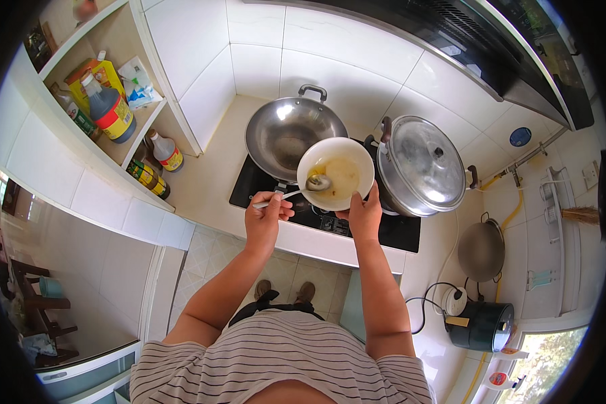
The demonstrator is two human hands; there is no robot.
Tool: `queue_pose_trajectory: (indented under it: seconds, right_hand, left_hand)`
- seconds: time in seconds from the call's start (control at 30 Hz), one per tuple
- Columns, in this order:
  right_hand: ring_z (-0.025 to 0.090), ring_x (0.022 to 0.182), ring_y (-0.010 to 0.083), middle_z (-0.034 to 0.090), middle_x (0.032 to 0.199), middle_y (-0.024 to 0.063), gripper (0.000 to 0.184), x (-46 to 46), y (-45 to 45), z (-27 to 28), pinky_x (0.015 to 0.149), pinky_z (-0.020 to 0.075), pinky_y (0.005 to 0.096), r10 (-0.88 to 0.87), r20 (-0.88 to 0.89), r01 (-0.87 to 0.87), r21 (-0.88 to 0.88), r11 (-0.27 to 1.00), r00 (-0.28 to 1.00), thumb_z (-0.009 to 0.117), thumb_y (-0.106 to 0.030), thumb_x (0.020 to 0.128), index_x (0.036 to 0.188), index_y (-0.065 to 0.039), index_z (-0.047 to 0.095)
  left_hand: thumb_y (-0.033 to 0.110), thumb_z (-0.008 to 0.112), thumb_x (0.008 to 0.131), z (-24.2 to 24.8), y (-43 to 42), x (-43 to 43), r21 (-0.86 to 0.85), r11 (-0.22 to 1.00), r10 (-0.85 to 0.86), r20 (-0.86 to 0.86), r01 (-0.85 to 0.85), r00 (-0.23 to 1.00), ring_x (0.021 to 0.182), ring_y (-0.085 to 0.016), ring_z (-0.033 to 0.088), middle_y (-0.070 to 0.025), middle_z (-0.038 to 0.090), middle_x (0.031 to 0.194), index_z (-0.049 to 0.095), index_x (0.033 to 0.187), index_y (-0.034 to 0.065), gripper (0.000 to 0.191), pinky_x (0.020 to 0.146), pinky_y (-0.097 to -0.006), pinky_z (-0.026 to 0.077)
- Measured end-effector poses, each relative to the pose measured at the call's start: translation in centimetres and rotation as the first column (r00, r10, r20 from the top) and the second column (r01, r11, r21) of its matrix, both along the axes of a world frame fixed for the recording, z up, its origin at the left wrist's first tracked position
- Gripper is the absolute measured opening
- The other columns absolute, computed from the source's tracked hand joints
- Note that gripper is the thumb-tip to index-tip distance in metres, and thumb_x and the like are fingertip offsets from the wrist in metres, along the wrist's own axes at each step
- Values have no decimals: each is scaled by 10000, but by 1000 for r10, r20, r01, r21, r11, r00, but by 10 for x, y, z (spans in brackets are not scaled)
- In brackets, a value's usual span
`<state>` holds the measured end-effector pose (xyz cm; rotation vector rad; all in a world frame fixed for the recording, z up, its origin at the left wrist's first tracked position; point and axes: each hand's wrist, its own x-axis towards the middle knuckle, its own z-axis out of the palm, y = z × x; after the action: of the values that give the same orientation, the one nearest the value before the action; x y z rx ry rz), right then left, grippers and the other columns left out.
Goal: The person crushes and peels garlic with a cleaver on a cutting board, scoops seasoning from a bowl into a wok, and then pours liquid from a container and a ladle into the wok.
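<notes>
My right hand grips the near right rim of a white bowl, which is tilted so that its inside shows. A pale yellowish liquid lies in the bowl. Between the fingers of my left hand is the handle of a metal spoon; its head is inside the bowl, at the left side. Behind and left of the bowl, a steel wok sits on the black gas stove. The bowl overlaps the wok's right edge in view. The wok's inside looks bare where it shows.
A large lidded steel pot stands right of the bowl. Overhead at the back juts a dark range hood. Shelves at left hold sauce bottles. On the right counter are a round pan and a dark green appliance with cords.
</notes>
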<state>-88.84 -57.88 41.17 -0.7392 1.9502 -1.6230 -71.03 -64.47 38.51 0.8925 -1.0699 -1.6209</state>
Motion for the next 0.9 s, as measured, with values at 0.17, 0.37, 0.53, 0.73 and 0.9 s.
queue_pose_trajectory:
  seconds: [0.17,0.37,0.53,0.73,0.9]
  right_hand:
    - [658,565,222,648,835,173,511,1,0,1,505,542,294,1,-4,-1,-2,1000,1000,416,-35,863,1357,-55,283]
    - [656,563,221,646,844,165,505,-3,1,-1,498,547,297,19,-55,-21,-43,999,998,415,-28,863,1352,-63,295]
    - [654,559,221,646,830,156,511,-4,0,-1,503,552,297,18,-87,-23,-55,998,996,416,-32,862,1357,-62,292]
    - [650,544,215,647,789,155,523,-4,-1,4,508,546,297,41,-69,-40,22,999,997,420,-41,859,1364,-59,288]
    - [650,541,218,649,793,158,522,-4,-1,4,508,545,296,45,-60,-43,37,998,997,420,-39,858,1364,-53,289]
  left_hand:
    - [191,514,929,-2,-1,0,-41,999,4,18,-4,1000,636,-135,607,-89,632,782,549,928,26,169,583,-234,479]
    - [175,504,936,-1,-10,6,-186,979,-58,115,79,992,634,-104,593,-61,616,767,549,962,31,153,596,-222,474]
    - [182,497,941,-1,-20,15,-224,968,-74,178,114,981,638,-103,585,-53,605,769,557,990,36,165,601,-224,470]
    - [189,504,938,-1,-25,17,-235,963,-81,204,129,976,621,-91,575,-39,607,755,570,980,44,164,587,-215,453]
    - [183,503,935,0,-29,19,-207,967,-101,230,150,968,612,-85,572,-39,608,742,571,971,43,160,578,-210,443]
